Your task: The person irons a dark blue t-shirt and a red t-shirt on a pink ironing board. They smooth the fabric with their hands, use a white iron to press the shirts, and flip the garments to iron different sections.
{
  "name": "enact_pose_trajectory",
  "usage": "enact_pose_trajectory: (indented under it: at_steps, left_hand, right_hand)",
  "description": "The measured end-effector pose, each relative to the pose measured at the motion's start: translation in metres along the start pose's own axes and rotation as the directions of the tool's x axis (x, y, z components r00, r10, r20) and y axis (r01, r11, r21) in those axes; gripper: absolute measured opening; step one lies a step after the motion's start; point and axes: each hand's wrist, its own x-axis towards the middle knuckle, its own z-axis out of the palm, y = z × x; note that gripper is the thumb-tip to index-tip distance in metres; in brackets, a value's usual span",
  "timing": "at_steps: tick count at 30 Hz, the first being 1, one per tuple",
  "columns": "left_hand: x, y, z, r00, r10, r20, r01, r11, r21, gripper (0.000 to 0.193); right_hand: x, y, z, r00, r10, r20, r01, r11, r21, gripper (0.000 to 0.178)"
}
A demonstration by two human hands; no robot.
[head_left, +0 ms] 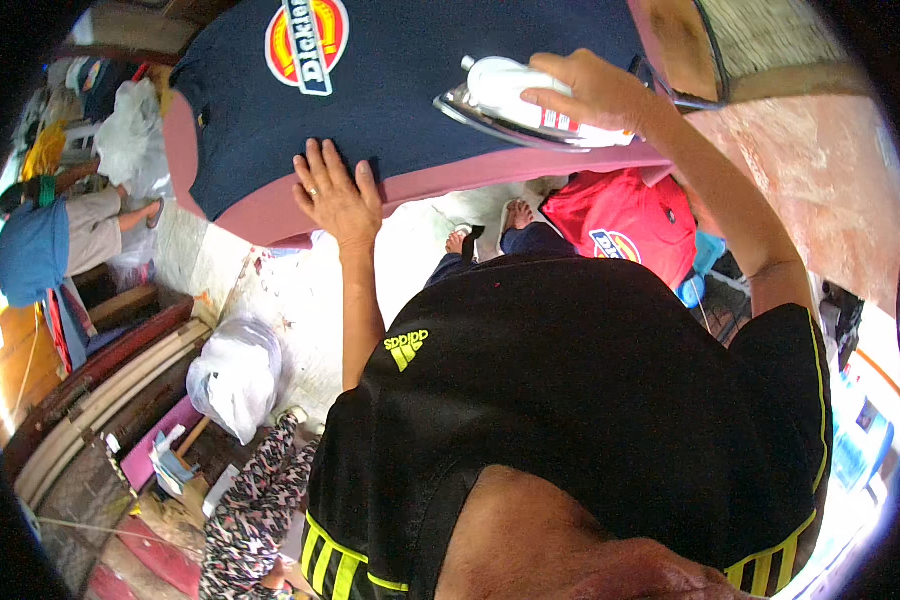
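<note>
A dark navy shirt (390, 110) with a round red and yellow printed patch lies spread over a pink-covered ironing board (260, 212). My left hand (337, 197) rests flat on the shirt near the board's front edge, fingers apart, a ring on one finger. My right hand (595, 95) grips the handle of a white clothes iron (500, 88). The iron's metal soleplate is on or close over the shirt at the right, its tip pointing left; whether it touches the cloth I cannot tell.
A red shirt (630, 225) with a similar patch hangs below the board at the right. A stuffed clear plastic bag (235, 375) sits on the floor to the left. Another person (35, 240) in blue is at the far left, and someone in camouflage-patterned trousers (255, 510) is behind me.
</note>
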Motion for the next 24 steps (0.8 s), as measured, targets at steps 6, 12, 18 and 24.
enact_pose_trajectory:
  at_steps: [6, 12, 18, 24]
  left_hand:
    - [-0.004, -0.011, -0.003, 0.994, -0.035, -0.104, 0.013, 0.978, -0.206, 0.043]
    - [0.0, -0.028, -0.02, 0.974, -0.19, -0.123, 0.078, 0.793, -0.604, 0.029]
    - [0.031, -0.044, -0.021, 0.988, -0.138, -0.064, 0.091, 0.873, -0.479, 0.029]
    - [0.029, -0.023, -0.016, 0.995, -0.086, -0.053, 0.076, 0.984, -0.162, 0.047]
  right_hand:
    - [0.057, -0.06, 0.04, 0.979, -0.171, -0.112, 0.164, 0.984, -0.062, 0.042]
    - [0.088, -0.098, 0.054, 0.978, -0.207, 0.005, 0.207, 0.976, -0.06, 0.044]
    - [0.058, -0.099, 0.053, 0.975, -0.211, 0.062, 0.214, 0.976, -0.031, 0.041]
    - [0.069, -0.065, 0.032, 0.987, -0.056, -0.151, 0.045, 0.996, -0.075, 0.039]
